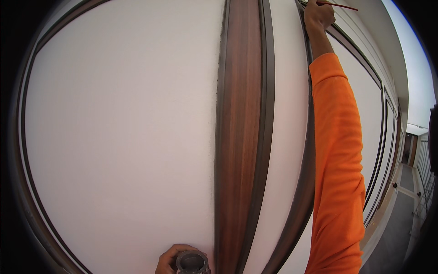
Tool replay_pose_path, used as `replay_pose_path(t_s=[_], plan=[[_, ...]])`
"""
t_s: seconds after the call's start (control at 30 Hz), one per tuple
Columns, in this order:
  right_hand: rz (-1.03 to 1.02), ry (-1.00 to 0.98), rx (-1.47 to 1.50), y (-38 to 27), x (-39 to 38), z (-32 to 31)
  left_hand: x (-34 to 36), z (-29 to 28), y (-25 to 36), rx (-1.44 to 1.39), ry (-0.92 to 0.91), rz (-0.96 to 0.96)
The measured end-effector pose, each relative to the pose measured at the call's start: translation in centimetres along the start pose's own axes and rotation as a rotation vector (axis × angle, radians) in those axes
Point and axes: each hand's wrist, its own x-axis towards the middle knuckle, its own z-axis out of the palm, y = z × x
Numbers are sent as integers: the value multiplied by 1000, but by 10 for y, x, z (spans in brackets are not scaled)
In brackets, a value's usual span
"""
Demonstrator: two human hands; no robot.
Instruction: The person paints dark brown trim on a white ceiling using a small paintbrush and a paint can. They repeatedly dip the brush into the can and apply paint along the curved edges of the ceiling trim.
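Note:
High at the upper right, my right hand (318,17) is closed around a thin paintbrush (342,6) with a red handle, which points out to the right. The brush's tip is hidden by the hand and the picture's edge. That hand is close to a dark trim strip (335,31) on the white wall. At the bottom, my left hand (169,260) grips a small dark round cup (193,262) with its open mouth up. The cup looks dark inside; I cannot make out its contents.
A reddish-brown wooden strip (239,114) with dark edges runs down the white wall (123,137). Further right stands a second dark strip (292,228). A long walkway (396,228) with a railing (425,164) stretches away at the far right, with bright sky above.

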Motion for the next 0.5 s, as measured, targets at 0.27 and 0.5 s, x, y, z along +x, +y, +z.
replay_pose_path(t_s=[0.27,0.5], plan=[[-19,-28,14,2,-3,-5,1,2,-3,0,10,-15],[-6,-53,65,5,-4,-6,3,4,-4,3,12,-20]])
